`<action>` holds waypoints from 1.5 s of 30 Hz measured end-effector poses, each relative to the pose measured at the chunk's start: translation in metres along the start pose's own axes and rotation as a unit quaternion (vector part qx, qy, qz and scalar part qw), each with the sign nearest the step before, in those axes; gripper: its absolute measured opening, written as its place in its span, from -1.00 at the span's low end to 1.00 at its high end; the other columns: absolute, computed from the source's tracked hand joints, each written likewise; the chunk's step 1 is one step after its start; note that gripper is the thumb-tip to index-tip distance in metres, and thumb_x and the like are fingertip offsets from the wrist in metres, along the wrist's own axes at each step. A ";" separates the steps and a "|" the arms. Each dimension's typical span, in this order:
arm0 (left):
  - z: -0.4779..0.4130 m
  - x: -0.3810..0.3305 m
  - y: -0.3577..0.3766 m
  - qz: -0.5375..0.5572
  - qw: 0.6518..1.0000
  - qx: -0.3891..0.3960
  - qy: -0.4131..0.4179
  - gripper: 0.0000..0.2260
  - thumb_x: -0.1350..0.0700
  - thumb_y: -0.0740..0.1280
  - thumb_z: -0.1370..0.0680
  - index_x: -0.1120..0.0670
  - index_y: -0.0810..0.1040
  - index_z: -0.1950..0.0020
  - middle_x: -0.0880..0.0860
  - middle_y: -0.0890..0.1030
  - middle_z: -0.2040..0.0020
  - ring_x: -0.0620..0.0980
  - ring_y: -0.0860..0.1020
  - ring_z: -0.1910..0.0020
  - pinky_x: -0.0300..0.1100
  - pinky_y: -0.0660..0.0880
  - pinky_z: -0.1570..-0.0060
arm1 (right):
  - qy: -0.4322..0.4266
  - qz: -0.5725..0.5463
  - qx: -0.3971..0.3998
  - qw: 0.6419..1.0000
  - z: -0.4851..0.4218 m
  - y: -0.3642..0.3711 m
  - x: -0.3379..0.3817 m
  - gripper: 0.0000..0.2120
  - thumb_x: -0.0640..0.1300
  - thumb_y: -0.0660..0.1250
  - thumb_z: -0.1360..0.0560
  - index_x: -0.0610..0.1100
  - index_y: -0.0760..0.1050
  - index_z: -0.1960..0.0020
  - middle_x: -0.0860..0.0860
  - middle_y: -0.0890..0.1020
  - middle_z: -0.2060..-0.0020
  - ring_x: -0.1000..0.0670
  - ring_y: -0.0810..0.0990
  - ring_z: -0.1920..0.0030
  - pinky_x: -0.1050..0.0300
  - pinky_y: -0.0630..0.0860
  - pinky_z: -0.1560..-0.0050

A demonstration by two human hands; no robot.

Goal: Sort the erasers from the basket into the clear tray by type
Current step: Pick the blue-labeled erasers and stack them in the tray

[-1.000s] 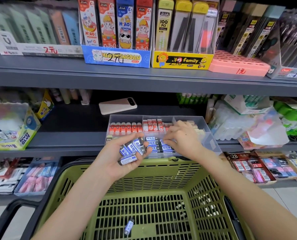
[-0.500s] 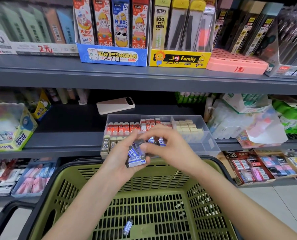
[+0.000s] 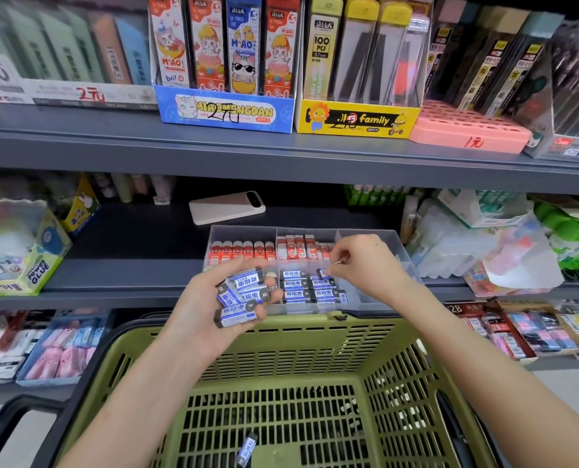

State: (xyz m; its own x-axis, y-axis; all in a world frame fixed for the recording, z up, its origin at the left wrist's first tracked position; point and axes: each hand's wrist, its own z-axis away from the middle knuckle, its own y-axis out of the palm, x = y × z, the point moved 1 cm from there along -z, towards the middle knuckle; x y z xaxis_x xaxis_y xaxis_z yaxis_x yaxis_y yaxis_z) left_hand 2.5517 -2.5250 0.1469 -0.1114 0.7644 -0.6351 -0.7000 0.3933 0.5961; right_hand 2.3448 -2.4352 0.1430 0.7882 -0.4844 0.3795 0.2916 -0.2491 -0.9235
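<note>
A bundle of blue-and-white erasers (image 3: pixel 242 293) is gripped in the left hand (image 3: pixel 207 315), palm up with the fingers curled round it, above the far rim of the green basket (image 3: pixel 315 336). The right hand (image 3: pixel 365 265) is held over the clear tray (image 3: pixel 244 233). A single blue-and-white eraser (image 3: pixel 323 272) is pinched at its fingertips, just above the front middle compartment. Stored blue-and-white erasers (image 3: pixel 301 288) are laid flat in rows in that compartment. Red-sleeved erasers (image 3: pixel 240 249) are stood in the rear left compartment and red-and-white erasers (image 3: pixel 294 248) in the rear middle one. The tray is set at the front edge of the middle shelf (image 3: pixel 129 275). One loose eraser (image 3: pixel 247 449) lies on the basket floor.
</note>
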 end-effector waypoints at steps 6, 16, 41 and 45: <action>-0.002 0.002 -0.003 -0.012 1.000 0.023 0.004 -0.75 0.09 0.35 -0.34 0.24 0.70 0.18 0.21 0.64 0.22 0.16 0.65 0.26 -0.26 0.47 0.55 | 0.014 0.011 -0.067 0.998 0.000 0.016 0.000 -0.91 -0.09 0.42 -0.42 -0.09 0.63 0.11 0.03 0.53 0.24 0.11 0.32 0.27 0.21 0.06 0.29; -0.004 0.003 -0.002 -0.006 1.000 0.025 -0.005 -0.75 0.10 0.37 -0.31 0.25 0.70 0.18 0.24 0.64 0.20 0.19 0.65 0.26 -0.24 0.48 0.55 | -0.035 0.087 -0.064 0.994 0.000 0.026 0.005 -0.84 -0.08 0.30 -0.51 -0.02 0.66 0.04 -0.05 0.59 0.06 -0.05 0.54 0.05 0.16 0.39 0.17; -0.007 0.014 0.012 -0.026 0.999 0.020 -0.014 -0.66 0.17 0.34 -0.32 0.29 0.61 -0.03 0.27 0.66 0.12 0.22 0.65 0.26 -0.23 0.48 0.56 | -0.051 0.152 -0.140 0.977 0.012 0.025 -0.001 -0.76 0.07 0.29 -0.50 -0.05 0.65 0.13 -0.01 0.65 0.28 -0.07 0.56 0.15 0.11 0.34 0.04; -0.009 0.016 0.013 -0.053 0.998 0.023 -0.003 -0.71 0.17 0.32 -0.40 0.28 0.60 -0.06 0.28 0.67 0.09 0.24 0.65 0.23 -0.22 0.46 0.58 | -0.082 -0.168 -0.117 0.975 0.039 0.010 0.025 -0.80 0.08 0.31 -0.49 0.01 0.65 0.06 0.18 0.63 0.25 0.13 0.49 0.16 0.11 0.44 0.08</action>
State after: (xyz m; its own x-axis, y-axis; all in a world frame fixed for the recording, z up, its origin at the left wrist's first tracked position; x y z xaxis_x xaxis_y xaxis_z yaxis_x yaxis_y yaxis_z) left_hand 2.5346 -2.5127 0.1403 -0.0337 0.7198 -0.6933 -0.6742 0.4957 0.5474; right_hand 2.3884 -2.4168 0.1411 0.7506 -0.2064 0.6276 0.4327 -0.5643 -0.7031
